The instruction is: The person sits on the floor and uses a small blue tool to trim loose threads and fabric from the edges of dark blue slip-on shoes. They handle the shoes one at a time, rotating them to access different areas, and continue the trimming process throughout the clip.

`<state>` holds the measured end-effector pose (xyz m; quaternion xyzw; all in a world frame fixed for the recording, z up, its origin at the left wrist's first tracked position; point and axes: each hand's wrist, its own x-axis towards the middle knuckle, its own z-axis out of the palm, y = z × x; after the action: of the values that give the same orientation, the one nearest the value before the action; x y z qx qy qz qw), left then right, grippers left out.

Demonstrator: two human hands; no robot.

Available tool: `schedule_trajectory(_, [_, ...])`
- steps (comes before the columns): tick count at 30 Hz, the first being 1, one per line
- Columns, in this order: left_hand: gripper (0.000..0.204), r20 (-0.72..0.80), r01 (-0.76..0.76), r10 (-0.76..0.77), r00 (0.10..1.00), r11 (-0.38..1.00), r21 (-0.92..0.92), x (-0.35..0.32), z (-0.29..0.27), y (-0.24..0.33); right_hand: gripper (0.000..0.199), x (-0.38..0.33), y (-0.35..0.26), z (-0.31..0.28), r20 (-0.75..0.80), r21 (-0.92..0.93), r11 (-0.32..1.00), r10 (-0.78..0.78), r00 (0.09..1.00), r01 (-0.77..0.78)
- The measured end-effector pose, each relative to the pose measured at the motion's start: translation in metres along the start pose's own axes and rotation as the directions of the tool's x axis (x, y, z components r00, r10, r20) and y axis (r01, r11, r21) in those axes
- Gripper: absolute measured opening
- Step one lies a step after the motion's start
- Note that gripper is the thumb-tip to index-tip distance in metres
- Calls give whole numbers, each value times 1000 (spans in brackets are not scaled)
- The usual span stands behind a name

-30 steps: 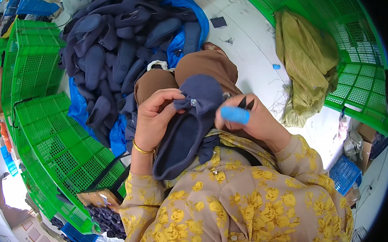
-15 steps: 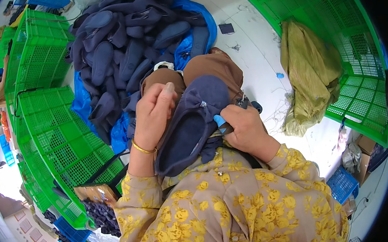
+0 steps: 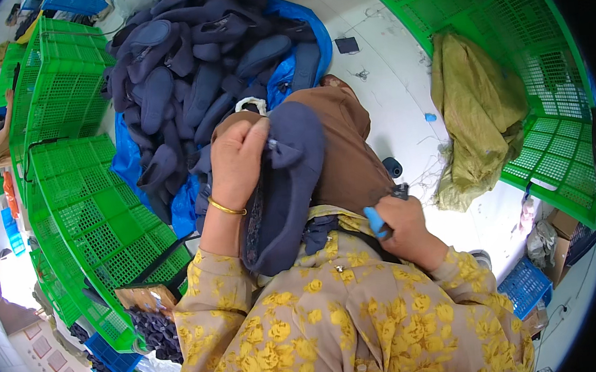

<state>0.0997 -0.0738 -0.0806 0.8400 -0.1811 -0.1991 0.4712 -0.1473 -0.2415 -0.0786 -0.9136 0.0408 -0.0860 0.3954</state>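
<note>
My left hand [image 3: 240,164] grips the upper edge of a dark blue slipper [image 3: 296,132], its fingers closed beside the opening. The slipper rests over my lap, toe pointing away from me. Across its front sits a matching fabric bow [image 3: 285,153] with a small shiny bit on it. To the right, apart from the slipper, my right hand [image 3: 409,227] is wrapped round a small black-and-blue hand tool [image 3: 377,221]; most of it is hidden in the fist. Dark blue fabric pieces [image 3: 320,232] lie at my waist.
A big heap of dark blue slippers [image 3: 202,87] lies ahead on a blue sheet [image 3: 318,22]. Green crates [image 3: 92,206] stand on the left. A yellow-green sack [image 3: 477,111] hangs over another green crate [image 3: 560,153] at right. Small dark bows [image 3: 156,332] fill a container at lower left.
My right hand has left the slipper and moved down to the right with the tool. My left hand has come onto the slipper's edge, and the slipper has shifted and turned slightly.
</note>
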Motion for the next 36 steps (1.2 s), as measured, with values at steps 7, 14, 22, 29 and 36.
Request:
schedule_trajectory(7, [39, -32, -116, 118, 993, 992, 46, -6, 14, 10, 20, -10, -3, -28, 81, 249, 966, 47, 996, -66])
schedule_trajectory(14, [39, 117, -7, 24, 993, 990, -143, -18, 21, 12, 29, -57, 20, -44, 196, 575, 616, 535, 822, -538])
schedule_trajectory(22, [24, 366, 265, -118, 923, 885, -382, -19, -6, 24, 13, -48, 112, -52, -30, 886, 139, 969, 245, -443])
schedule_trajectory(29, [23, 427, 210, 1, 904, 870, -447, -15, -2, 30, 29, 72, -11, -22, 164, 501, 692, 513, 843, -519])
schedule_trajectory(36, [12, 439, 232, -32, 898, 882, -410, -16, 0, 26, 25, 88, -20, -23, 753, 479, 260, 369, 545, -838])
